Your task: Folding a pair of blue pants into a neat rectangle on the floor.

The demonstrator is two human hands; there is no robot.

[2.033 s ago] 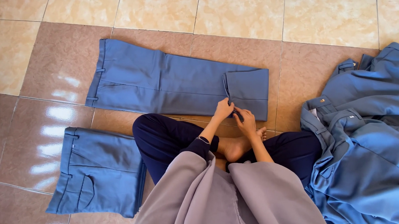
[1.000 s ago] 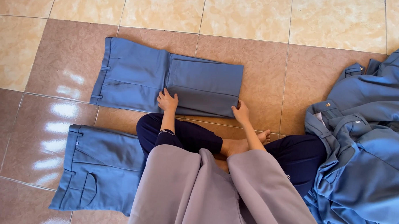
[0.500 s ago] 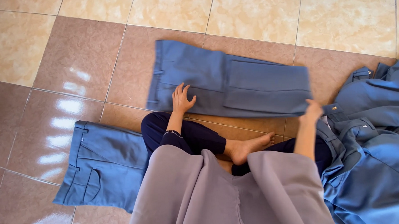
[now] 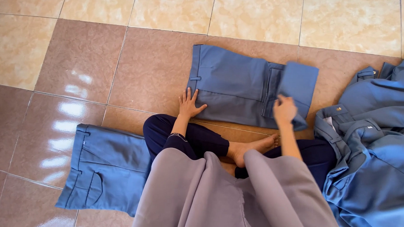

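A pair of blue trousers [image 4: 230, 85] lies part-folded on the tiled floor in front of me, waistband to the left. My left hand [image 4: 189, 104] rests flat, fingers spread, on the near left corner by the waistband. My right hand [image 4: 284, 110] grips the folded leg end [image 4: 297, 83] and holds it lifted over the trousers' right part. My crossed legs in dark trousers and a bare foot [image 4: 250, 148] sit just below the garment.
A folded pair of blue trousers [image 4: 106, 168] lies on the floor at my left. A heap of unfolded blue garments [image 4: 375, 146] fills the right side. Brown and beige floor tiles [image 4: 136, 66] stretch beyond.
The trousers' leg end has been turned in from the right by my right hand, making the garment shorter. My left hand stays pressed near the waistband. The camera view has shifted left.
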